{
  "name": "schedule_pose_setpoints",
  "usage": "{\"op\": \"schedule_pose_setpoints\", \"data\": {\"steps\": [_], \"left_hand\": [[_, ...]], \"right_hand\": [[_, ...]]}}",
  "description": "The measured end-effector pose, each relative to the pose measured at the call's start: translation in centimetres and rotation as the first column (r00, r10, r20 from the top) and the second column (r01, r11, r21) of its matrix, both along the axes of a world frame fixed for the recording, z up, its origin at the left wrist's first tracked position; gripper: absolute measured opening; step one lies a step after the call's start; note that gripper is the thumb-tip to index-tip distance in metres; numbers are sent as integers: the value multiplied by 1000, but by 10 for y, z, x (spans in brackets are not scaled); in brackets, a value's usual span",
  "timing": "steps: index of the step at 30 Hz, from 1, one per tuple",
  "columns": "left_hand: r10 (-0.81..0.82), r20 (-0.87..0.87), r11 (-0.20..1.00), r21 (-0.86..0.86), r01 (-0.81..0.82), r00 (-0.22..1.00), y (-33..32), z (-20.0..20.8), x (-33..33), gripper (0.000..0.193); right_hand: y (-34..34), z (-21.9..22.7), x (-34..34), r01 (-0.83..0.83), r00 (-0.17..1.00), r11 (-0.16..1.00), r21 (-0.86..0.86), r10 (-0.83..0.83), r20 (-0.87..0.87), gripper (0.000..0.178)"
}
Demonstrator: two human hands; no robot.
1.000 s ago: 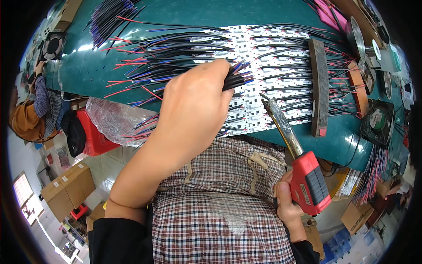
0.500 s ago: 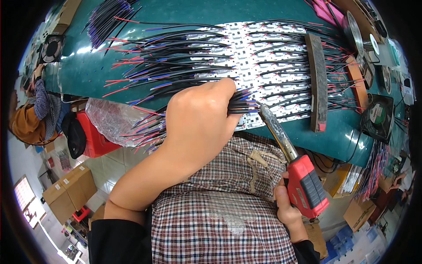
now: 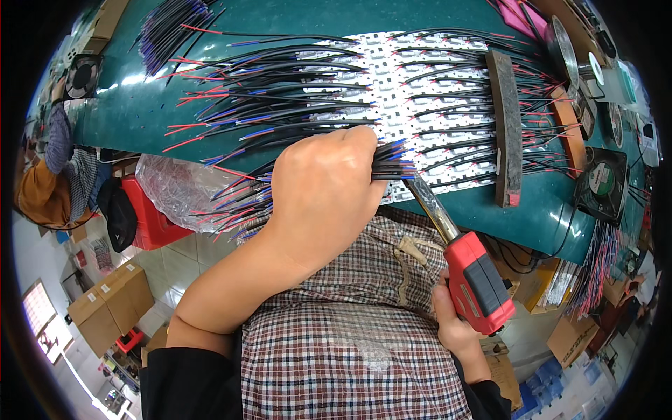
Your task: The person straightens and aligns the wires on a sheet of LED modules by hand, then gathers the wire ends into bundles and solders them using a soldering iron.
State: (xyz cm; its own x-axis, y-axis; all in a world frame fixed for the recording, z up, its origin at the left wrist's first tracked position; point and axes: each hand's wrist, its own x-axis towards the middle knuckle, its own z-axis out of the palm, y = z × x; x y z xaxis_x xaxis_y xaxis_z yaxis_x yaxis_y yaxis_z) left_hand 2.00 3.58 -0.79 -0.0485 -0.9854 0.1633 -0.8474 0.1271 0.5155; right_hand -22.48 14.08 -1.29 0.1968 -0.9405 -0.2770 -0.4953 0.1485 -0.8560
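Observation:
My left hand (image 3: 323,183) is closed around a bundle of short black wires (image 3: 393,168). Their blue and red ends stick out on its right, and the tails fan out on its left. In my right hand (image 3: 456,327) is a red and black soldering gun (image 3: 479,281), gripped by its handle. Its metal tip points up and left, at the ends of the held bundle. Whether the tip touches them I cannot tell. Beyond my left hand lies a sheet of small white circuit boards (image 3: 381,84), with rows of black wires running off both sides.
A dark bar (image 3: 504,129) lies across the wires on the right, near an orange-brown strip (image 3: 568,133). Solder spools (image 3: 591,70) and a fan (image 3: 602,185) stand at the right. More wires (image 3: 171,35) lie at the far left. Another person sits off to the left.
The soldering gun and my right hand have moved slightly left. The tip now sits lower, just under the wire ends. My left hand has shifted slightly right, still holding the bundle.

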Motion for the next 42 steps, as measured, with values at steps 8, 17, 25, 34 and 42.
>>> {"op": "schedule_pose_setpoints", "data": {"steps": [8, 17, 25, 34, 42], "left_hand": [[-14, 25, 1000, 11, 14, 1000, -1, 3, -1, 22], [-9, 33, 999, 35, 8, 999, -3, 4, -1, 22], [-17, -6, 994, 104, 17, 1000, -8, 5, 5, 20], [-27, 6, 998, 50, 27, 1000, -5, 3, 1, 21], [-40, 11, 997, 60, 39, 999, -7, 3, 2, 20]], "right_hand": [[-5, 5, 4, 62, 995, 997, 55, -66, 72, 19], [3, 3, 0, 125, 989, 992, 15, -126, 75, 21], [4, 2, -2, 47, 998, 997, 57, -49, 38, 21], [4, 0, -5, 7, 999, 998, 65, -9, 36, 18], [13, -3, -15, 67, 996, 996, 57, -69, 50, 17]]}}
